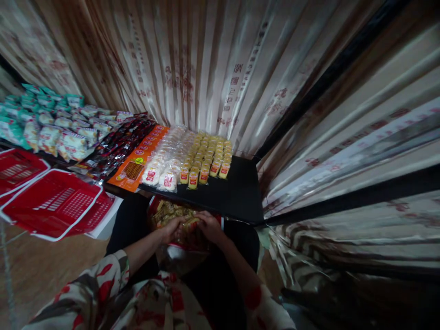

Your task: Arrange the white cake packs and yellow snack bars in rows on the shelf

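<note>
My left hand [173,229] and my right hand [209,226] are close together over a red basket [197,248] between my knees. Small clear-wrapped yellow-brown snack packets [168,211] fill it. Fingers of both hands are closed on a wrapped snack packet [189,222] between them; its details are dim and blurred. Just beyond the basket, several yellow snack packets [204,173] with red labels stand in rows on a black table [237,188]. To their left are rows of white round packets [168,178] in clear wrap.
An orange bag [132,170], dark shiny packets [117,144], white bags [74,144] and green bags [13,129] continue leftward along the table. Red baskets [58,201] with white handles stand at the left. A pleated printed curtain [206,59] hangs behind; dark bars [319,78] cross it at the right.
</note>
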### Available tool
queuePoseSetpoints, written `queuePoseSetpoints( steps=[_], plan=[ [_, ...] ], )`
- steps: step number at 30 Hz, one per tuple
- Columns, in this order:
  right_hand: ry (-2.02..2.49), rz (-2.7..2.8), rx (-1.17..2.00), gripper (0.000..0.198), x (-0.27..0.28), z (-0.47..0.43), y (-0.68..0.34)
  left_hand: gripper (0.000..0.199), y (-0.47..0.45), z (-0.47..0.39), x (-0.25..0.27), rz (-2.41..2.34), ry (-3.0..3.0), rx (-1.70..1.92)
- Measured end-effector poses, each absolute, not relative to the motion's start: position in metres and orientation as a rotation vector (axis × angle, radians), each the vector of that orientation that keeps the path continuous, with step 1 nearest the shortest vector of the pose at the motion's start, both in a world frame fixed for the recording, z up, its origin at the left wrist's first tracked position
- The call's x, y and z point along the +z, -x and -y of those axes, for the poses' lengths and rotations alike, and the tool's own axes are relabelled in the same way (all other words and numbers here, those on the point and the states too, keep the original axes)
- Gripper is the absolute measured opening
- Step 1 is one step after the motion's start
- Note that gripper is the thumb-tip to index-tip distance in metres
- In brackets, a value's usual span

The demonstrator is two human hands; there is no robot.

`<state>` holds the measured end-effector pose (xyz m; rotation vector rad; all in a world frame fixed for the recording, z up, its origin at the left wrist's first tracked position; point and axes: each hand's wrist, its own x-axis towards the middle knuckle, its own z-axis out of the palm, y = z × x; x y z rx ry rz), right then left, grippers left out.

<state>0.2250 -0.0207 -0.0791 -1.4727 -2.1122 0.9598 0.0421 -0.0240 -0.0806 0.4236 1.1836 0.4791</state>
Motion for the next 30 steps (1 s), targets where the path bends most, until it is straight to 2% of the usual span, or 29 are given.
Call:
queuePoseSetpoints(
  steps=[3,7,14,19,22,26,30],
  plan=[
    [1.428,2.112,0.963,0.03,-0.061,0.029,-0.22,0.014,-0.028,0.026,-0.067,-1.108,-0.399,0.407],
    [1.407,2.107,1.003,0.027,-0.032,0.034,-0.217,0.022,-0.015,0.024,-0.051,-0.955,-0.445,0.296],
    [1.407,2.295,1.045,0.035,0.016,0.035,-0.221,0.025,-0.021,0.0,-0.013,-0.946,-0.832,0.14],
    [1.434,2.221,0.97,0.028,0.037,0.031,-0.231,0.033,-0.041,-0.02,0.018,-0.939,-1.059,0.092],
    [1.476,2.035,1.008,0.026,0.038,0.026,-0.24,0.045,-0.055,-0.031,0.028,-0.902,-1.079,0.132],
    [1.488,1.696,1.075,0.037,0.02,0.015,-0.256,0.063,-0.078,-0.045,0.029,-0.903,-0.994,0.292],
    [1.52,1.489,1.054,0.044,-0.001,-0.001,-0.272,0.067,-0.101,-0.055,0.025,-0.911,-0.916,0.444]
  ],
)
